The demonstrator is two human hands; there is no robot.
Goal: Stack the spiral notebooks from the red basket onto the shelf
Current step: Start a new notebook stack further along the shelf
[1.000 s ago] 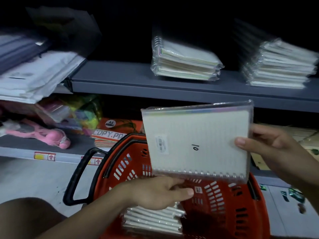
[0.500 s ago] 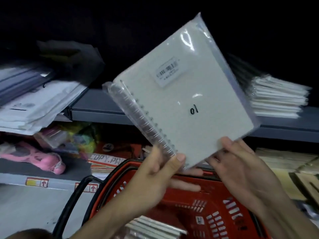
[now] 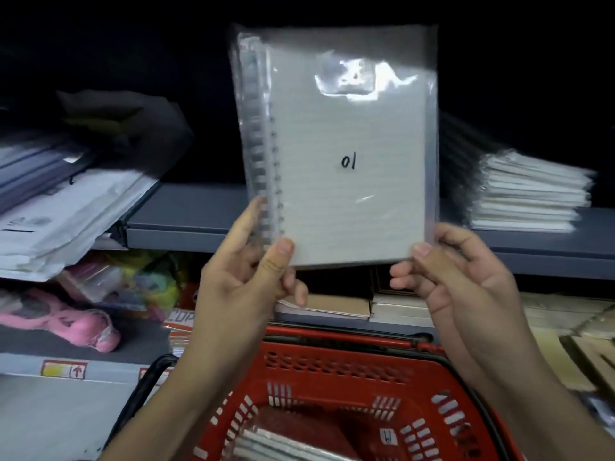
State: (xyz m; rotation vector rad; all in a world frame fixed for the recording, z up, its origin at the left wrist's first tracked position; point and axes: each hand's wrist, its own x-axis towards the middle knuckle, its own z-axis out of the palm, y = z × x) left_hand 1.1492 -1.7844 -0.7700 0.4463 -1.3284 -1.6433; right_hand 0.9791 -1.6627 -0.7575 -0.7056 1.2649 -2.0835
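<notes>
A white spiral notebook [image 3: 346, 154] in a clear plastic sleeve stands upright in front of the grey shelf [image 3: 199, 214], its spiral on the left. My left hand [image 3: 253, 277] pinches its lower left corner at the spiral. My right hand [image 3: 459, 277] pinches the lower right corner. Below them sits the red basket [image 3: 336, 371] with more wrapped notebooks [image 3: 279, 444] lying in its bottom. A stack of wrapped notebooks [image 3: 529, 194] rests on the shelf to the right. The shelf behind the held notebook is hidden.
Slanting piles of paper and folders [image 3: 63, 207] fill the shelf's left end. The lower shelf holds a pink wrapped item [image 3: 83, 324], colourful packets [image 3: 146, 281] and brown-covered pads [image 3: 336, 307]. The basket's black handle [image 3: 139, 394] hangs at its left.
Both hands raised the notebook out of the basket and turned it from lying sideways, through a tilt, to upright with the spiral on the left. The view shifted up toward the shelf.
</notes>
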